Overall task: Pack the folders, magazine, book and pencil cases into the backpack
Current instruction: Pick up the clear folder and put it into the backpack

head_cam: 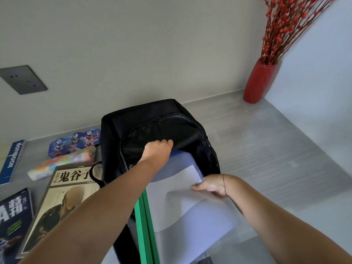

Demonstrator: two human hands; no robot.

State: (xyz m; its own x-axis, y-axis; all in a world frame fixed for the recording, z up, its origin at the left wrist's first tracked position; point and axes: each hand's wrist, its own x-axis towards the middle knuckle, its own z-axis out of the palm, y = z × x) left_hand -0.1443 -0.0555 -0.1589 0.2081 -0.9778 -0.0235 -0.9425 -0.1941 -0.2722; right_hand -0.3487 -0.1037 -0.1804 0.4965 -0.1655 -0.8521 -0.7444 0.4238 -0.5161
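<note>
A black backpack [152,122] lies on the grey table with its mouth facing me. My left hand [158,149] grips the upper flap of the opening and lifts it. My right hand [209,185] pinches the right edge of a pale blue and white folder [182,212], whose far end sits inside the opening. A green folder [145,225] lies under it along its left edge. To the left lie a large beige book [62,195], a dark magazine [13,216], a blue cartoon pencil case [74,141] and a pastel pencil case [62,162].
A blue notebook [12,161] lies at the far left edge. A red vase [259,82] with red berry branches stands in the back right corner. A grey wall socket [23,80] is on the wall at left. Bare table [276,149] lies right of the backpack.
</note>
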